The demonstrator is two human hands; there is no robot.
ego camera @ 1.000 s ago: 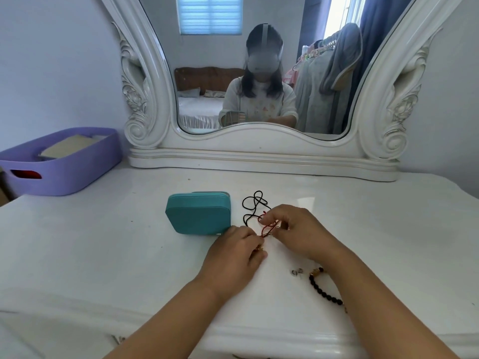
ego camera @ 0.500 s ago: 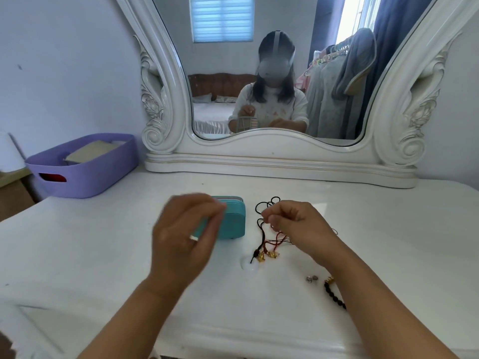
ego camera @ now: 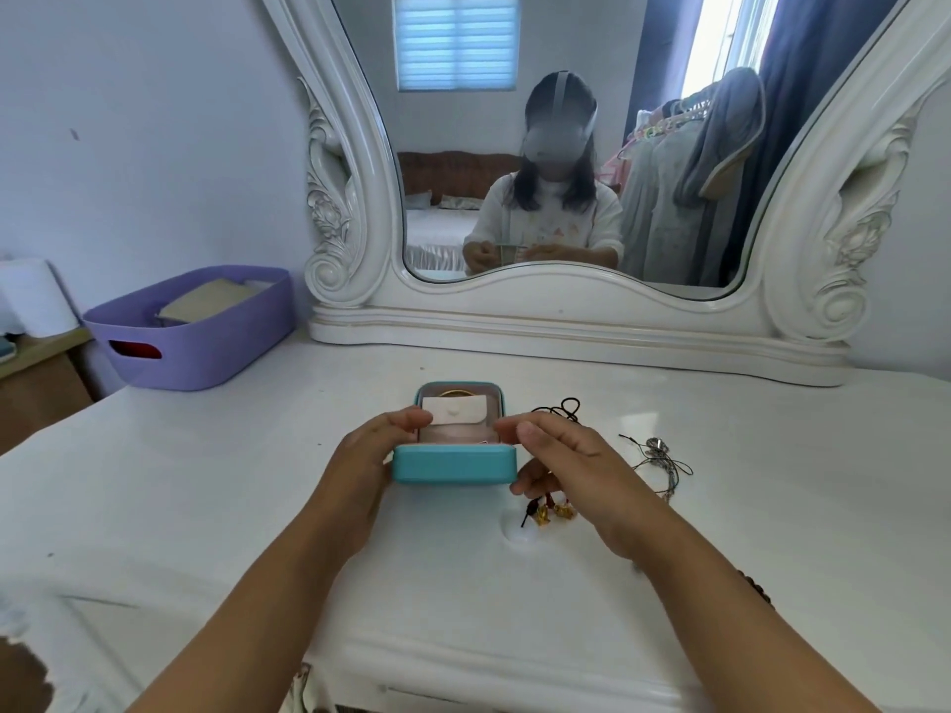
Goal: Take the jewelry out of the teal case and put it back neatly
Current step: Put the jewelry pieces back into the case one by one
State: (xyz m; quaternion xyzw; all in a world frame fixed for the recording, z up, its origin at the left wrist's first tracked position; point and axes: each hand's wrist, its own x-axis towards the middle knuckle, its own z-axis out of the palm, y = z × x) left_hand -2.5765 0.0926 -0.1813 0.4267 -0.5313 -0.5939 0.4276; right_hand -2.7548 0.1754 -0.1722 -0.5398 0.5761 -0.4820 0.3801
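The teal case [ego camera: 455, 463] is now held open above the white dresser top [ego camera: 206, 506], lid tipped back so a pale snap pouch [ego camera: 454, 411] and a gold ring shape behind it can be seen; half a second ago it was shut and only being reached for. It's gripped at its left side by the left hand [ego camera: 360, 470], thumb curled over the rim. The right hand [ego camera: 561, 463] is no longer pinching the cords; its thumb and fingers are wrapped round the case's right end. The black cord [ego camera: 566, 406], gold charms [ego camera: 553, 512] and grey cord bracelet [ego camera: 656, 455] are left lying on the top just right of the case. A purple basket [ego camera: 195, 347] is seen back left
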